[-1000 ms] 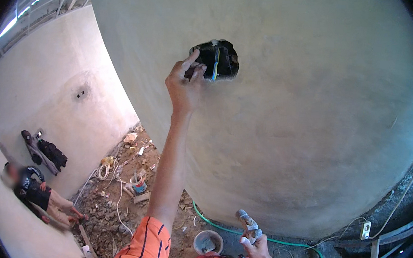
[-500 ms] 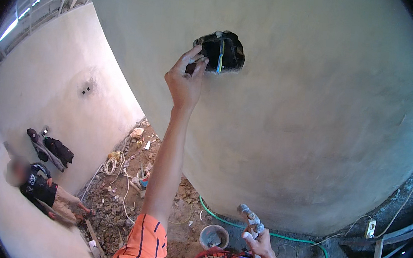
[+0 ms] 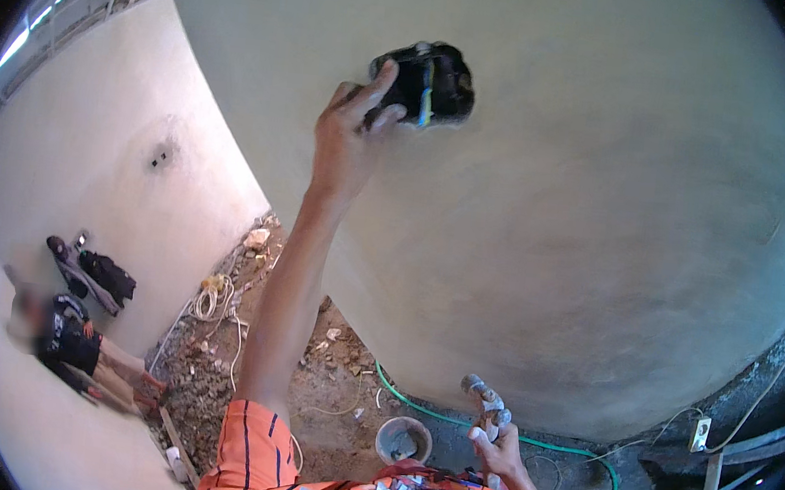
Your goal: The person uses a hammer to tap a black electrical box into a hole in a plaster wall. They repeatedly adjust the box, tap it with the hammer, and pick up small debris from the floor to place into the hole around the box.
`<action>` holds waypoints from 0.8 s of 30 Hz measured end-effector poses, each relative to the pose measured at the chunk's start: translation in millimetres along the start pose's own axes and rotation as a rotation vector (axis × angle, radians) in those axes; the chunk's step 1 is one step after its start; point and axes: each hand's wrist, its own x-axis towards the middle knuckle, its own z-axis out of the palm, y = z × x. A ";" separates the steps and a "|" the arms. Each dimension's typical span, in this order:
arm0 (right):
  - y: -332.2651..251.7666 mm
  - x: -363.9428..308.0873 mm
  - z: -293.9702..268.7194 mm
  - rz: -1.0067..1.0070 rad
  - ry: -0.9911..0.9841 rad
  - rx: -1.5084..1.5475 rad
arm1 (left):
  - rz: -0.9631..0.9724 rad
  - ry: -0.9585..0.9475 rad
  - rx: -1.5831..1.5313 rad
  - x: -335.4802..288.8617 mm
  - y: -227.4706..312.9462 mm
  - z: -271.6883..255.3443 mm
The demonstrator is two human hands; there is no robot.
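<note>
High on the plastered wall (image 3: 547, 213) is a rough-edged hole with a dark box-like recess (image 3: 450, 85) in it. Blue and yellow-green wires (image 3: 427, 97) hang inside. My left hand (image 3: 352, 128) reaches up to the hole's left edge, its thumb and a finger apart over the dark opening. The hand is slightly blurred, and its other fingers are partly hidden. Low in front of my body, my right hand (image 3: 500, 449) is closed around a grey, plaster-crusted hammer (image 3: 488, 401), its head pointing up; most of the handle is hidden.
A bucket (image 3: 404, 442) stands on the floor below, beside a green hose (image 3: 534, 442). Rubble and coiled cable (image 3: 211, 296) lie to the left. Another person (image 3: 71, 342) is by the left wall, under hanging clothes (image 3: 92, 273). A socket (image 3: 700, 433) with cable is at right.
My left hand's finger has moved up and away from the thumb at the hole's left edge. My right hand keeps the hammer, now more upright. The view has shifted slightly.
</note>
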 end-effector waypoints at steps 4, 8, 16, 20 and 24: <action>-2.9 0.5 0.3 0.006 -0.033 0.043 | -0.091 -0.048 0.022 -8.6 14.8 -0.3; -8.6 -4.1 -1.0 -0.011 -0.018 0.045 | -0.093 -0.066 -0.014 -4.8 14.2 11.3; -14.7 -6.7 -3.5 0.078 -0.040 0.026 | -0.144 -0.045 -0.037 -1.4 9.2 17.4; -10.8 -8.4 -0.9 0.014 -0.021 0.033 | -0.109 -0.039 0.002 0.9 4.1 12.3; -10.4 -8.2 0.4 0.003 -0.013 0.043 | -0.103 -0.051 -0.002 2.3 0.6 6.4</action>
